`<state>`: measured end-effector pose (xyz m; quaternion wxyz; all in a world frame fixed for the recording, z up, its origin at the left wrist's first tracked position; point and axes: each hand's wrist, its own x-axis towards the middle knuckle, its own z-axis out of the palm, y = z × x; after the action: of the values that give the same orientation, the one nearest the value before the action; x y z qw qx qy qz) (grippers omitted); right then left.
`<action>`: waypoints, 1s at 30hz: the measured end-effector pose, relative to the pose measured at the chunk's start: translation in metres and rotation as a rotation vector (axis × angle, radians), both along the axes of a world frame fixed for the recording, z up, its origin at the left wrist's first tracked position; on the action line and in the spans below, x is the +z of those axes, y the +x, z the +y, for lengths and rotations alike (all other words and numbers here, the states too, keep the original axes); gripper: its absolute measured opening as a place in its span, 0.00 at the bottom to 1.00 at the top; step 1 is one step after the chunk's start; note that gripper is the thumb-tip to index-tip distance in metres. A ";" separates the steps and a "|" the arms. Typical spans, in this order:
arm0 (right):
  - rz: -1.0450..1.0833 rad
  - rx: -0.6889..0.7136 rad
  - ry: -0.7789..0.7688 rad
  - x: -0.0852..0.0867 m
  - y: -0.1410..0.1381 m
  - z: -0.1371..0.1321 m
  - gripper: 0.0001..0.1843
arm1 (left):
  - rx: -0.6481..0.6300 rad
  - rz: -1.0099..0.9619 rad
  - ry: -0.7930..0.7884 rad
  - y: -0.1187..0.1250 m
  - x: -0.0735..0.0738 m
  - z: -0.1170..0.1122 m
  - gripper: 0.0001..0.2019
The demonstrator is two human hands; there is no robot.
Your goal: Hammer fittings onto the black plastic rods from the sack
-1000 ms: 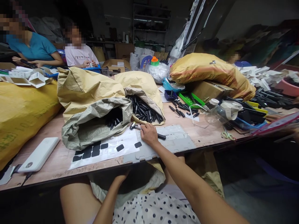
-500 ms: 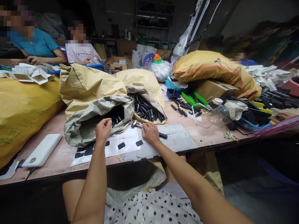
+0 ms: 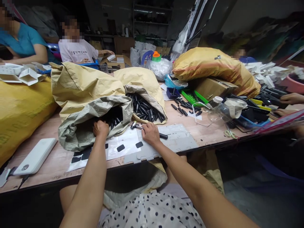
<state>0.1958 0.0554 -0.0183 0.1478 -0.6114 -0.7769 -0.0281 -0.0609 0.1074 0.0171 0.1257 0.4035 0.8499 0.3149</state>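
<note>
Hiding its fingertips in the dark mouth of the open bag [image 3: 86, 109], my left hand [image 3: 101, 128] is near the small black pieces [image 3: 115, 122], but I cannot tell if its grip is wide, narrow or holding one. My left arm [image 3: 92, 174] covers part of the white sheet [image 3: 129, 139] and some of its black patches [image 3: 120, 148], and shadow hides the back of the bag. My right hand [image 3: 151, 133] is wrapped around the hammer [image 3: 163, 136] over the gray board [image 3: 180, 139], covering its middle, so just the small, shiny metal head and the black handle end peek out.
</note>
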 end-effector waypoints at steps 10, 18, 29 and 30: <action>0.029 0.016 0.013 -0.006 0.003 0.003 0.12 | -0.676 -0.112 0.252 0.044 -0.026 -0.100 0.09; 0.085 -0.012 -0.103 0.011 0.009 0.004 0.14 | -0.844 0.050 0.198 0.054 -0.048 -0.105 0.09; 0.525 0.161 0.067 0.007 0.023 -0.066 0.14 | -0.808 -0.015 0.109 0.056 -0.044 -0.103 0.08; 0.551 0.181 0.071 0.006 0.022 -0.072 0.13 | -0.800 -0.028 0.104 0.057 -0.044 -0.103 0.08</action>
<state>0.2178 -0.0168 -0.0123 0.3764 -0.5186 -0.7575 0.1249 -0.0043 0.0045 -0.0265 0.2293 0.7039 0.6070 0.2891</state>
